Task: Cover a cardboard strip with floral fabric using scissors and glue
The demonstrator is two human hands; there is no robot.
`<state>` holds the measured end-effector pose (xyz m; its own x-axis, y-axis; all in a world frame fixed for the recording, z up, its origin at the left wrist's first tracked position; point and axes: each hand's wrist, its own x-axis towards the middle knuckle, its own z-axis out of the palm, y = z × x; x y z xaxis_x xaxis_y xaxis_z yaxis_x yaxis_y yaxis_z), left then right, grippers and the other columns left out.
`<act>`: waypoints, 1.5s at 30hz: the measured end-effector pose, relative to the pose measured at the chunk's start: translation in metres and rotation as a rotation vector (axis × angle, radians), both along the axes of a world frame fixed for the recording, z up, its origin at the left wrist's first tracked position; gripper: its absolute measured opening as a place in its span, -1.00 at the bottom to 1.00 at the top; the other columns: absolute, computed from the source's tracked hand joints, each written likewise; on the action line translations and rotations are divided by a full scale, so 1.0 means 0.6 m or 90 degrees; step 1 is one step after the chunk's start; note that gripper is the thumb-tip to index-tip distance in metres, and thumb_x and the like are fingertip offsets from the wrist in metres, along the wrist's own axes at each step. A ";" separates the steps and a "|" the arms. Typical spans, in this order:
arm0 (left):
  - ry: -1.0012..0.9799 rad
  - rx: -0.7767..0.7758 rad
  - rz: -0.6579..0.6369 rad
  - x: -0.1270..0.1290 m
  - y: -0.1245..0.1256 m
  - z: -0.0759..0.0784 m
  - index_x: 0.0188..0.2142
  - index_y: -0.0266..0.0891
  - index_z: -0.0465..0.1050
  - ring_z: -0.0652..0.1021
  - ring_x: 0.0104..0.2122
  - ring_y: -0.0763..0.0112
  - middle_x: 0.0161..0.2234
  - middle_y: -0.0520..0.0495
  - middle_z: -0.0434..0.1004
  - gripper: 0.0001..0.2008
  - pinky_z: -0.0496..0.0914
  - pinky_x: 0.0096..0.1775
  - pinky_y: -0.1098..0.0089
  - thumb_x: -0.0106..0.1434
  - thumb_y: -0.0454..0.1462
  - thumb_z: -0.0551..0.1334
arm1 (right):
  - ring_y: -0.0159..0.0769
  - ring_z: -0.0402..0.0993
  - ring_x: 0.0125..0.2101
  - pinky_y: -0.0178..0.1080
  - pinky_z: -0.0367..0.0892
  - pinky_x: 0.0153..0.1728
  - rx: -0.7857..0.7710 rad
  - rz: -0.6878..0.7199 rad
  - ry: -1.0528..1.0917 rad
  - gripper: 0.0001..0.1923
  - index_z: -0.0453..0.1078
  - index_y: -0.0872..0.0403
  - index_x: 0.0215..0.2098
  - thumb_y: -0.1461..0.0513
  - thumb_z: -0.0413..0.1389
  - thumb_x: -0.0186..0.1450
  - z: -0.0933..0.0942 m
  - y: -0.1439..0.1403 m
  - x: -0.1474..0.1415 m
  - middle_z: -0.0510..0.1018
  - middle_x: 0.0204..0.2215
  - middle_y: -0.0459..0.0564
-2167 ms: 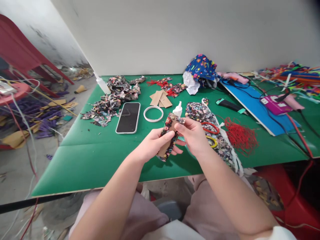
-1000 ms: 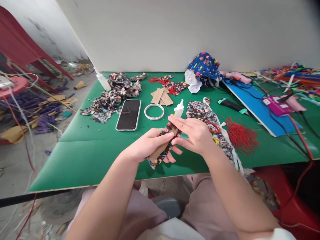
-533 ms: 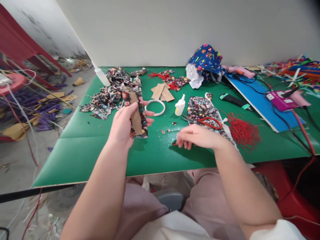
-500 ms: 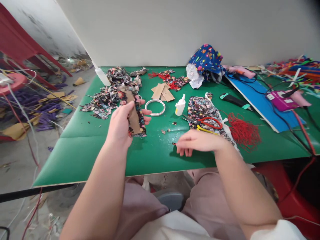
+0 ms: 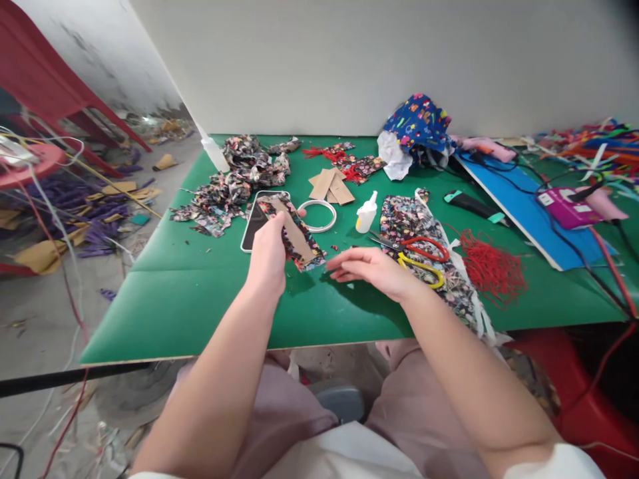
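Note:
My left hand (image 5: 269, 249) is closed on a strip of brown cardboard backed with dark floral fabric (image 5: 298, 241), its thumb across the card face. The strip tilts down to the right above the table. Just right of its lower end is my right hand (image 5: 362, 267), fingers stretched out and apart from the strip, with nothing visible in them. Scissors (image 5: 407, 247) with one red and one yellow handle lie beyond my right hand on a floral cloth (image 5: 407, 213). A phone (image 5: 252, 226) lies partly hidden behind my left hand. Beside it is a white ring (image 5: 333, 219).
Cardboard pieces (image 5: 330, 185) and a small glue bottle (image 5: 367, 213) stand mid-table. Crumpled floral fabric (image 5: 239, 173) lies back left. To the right are red strings (image 5: 489, 266), a box cutter (image 5: 474, 205), a blue board (image 5: 519, 213) and a purple device (image 5: 569, 207) with cables.
My left hand has turned the strip and moved it right, uncovering the phone. My right hand has moved left and up toward the strip, and its fingers have straightened. The view has shifted slightly.

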<state>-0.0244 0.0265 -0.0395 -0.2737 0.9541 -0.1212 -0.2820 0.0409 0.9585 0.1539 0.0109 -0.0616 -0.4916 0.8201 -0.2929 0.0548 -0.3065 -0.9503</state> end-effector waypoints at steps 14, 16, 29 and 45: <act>-0.058 -0.087 -0.173 0.006 -0.062 -0.008 -0.36 -0.32 0.40 0.51 -0.56 0.47 -0.44 -0.04 0.52 -0.74 0.32 -0.63 0.53 0.05 -0.16 0.28 | -0.48 0.49 -0.42 -0.34 0.46 -0.31 -0.002 -0.134 0.067 -0.55 0.30 0.03 0.03 0.29 0.15 0.16 0.014 -0.009 -0.007 0.56 -0.38 -0.11; -0.048 -0.104 -0.184 -0.002 -0.068 -0.012 -0.33 -0.31 0.42 0.53 -0.52 0.46 -0.39 -0.04 0.53 -0.73 0.35 -0.59 0.52 0.04 -0.16 0.29 | -0.50 0.47 -0.49 -0.36 0.46 -0.36 -0.001 -0.142 0.037 -0.55 0.29 0.03 0.03 0.32 0.14 0.15 0.017 -0.009 -0.003 0.51 -0.49 -0.17; 0.635 0.079 -0.113 -0.065 -0.106 -0.036 -0.01 -0.17 0.41 0.46 0.01 0.22 0.01 -0.11 0.47 -0.66 0.36 0.03 0.15 0.24 -0.22 0.10 | -0.48 0.32 -0.63 -0.42 0.20 -0.66 0.193 0.071 -0.390 -0.56 0.27 -0.10 0.07 0.14 0.10 0.21 0.039 -0.013 0.056 0.42 -0.56 -0.18; 1.015 0.312 -0.427 0.061 -0.143 -0.062 0.17 -0.37 0.17 0.15 0.22 0.01 0.22 -0.26 0.16 -0.43 0.13 0.16 0.00 0.30 -0.03 -0.03 | -0.21 0.40 -0.15 -0.08 0.30 -0.11 0.414 -0.354 -0.248 -0.28 0.17 -0.03 0.11 0.13 0.27 0.01 -0.011 0.091 0.056 0.48 -0.13 0.01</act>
